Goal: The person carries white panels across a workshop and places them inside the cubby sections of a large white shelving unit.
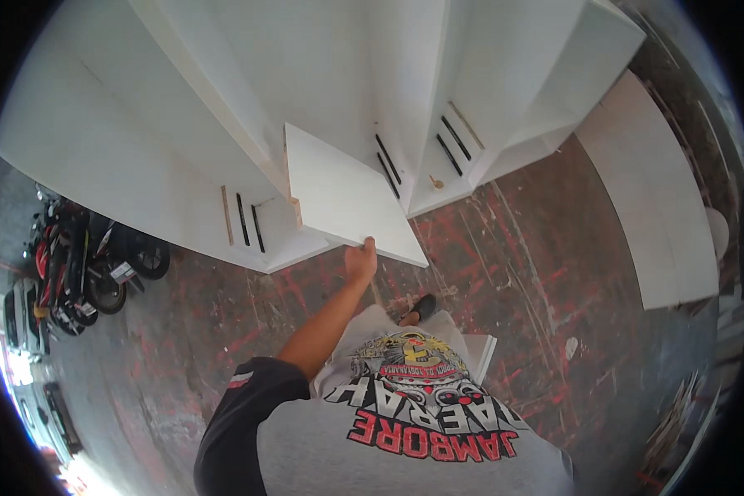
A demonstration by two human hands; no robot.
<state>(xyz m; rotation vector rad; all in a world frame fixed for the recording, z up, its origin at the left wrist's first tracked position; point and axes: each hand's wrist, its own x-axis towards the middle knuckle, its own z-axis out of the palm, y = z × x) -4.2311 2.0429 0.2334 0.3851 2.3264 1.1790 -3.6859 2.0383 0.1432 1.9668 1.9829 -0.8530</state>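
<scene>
My left hand (360,260) is closed on the near edge of a white panel (351,198), with its thumb on top. The panel sits tilted at the front of a tall white cabinet (322,58), beside an upright divider. Its left side shows bare, wood-coloured edges. Black drawer runners (241,219) are fixed inside the left compartment, and more black runners (446,145) show in the compartments to the right. A small wooden-coloured round piece (436,183) lies in the right compartment. My right hand is out of sight.
A large white board (649,190) is at the right. Motorcycles (87,256) stand at the far left. Scrap wood strips (674,426) lie at the lower right. Part of another white piece (481,355) shows beside my body. Red stains mark the concrete floor (223,331).
</scene>
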